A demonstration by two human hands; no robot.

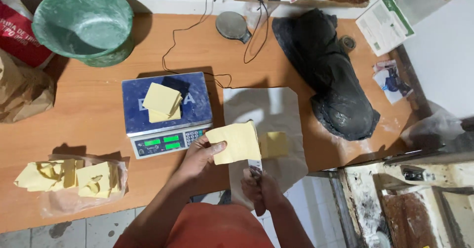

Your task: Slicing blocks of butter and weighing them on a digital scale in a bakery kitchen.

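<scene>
left hand (200,155) grips yellow slab (234,142), tilted flat-on | right hand (261,186) grips knife (255,165), blade pointing away

Knife blade (254,165) behind yellow slab (234,142)

I see my left hand (200,155) lifting a yellow slab (234,142) beside the scale (167,112), while my right hand (260,185) grips a knife (254,166) over grey paper (266,114).

Bare tabletop (98,104) left of the scale (165,109); black bag (331,75) and green basin (84,23) crowding the far side
</scene>
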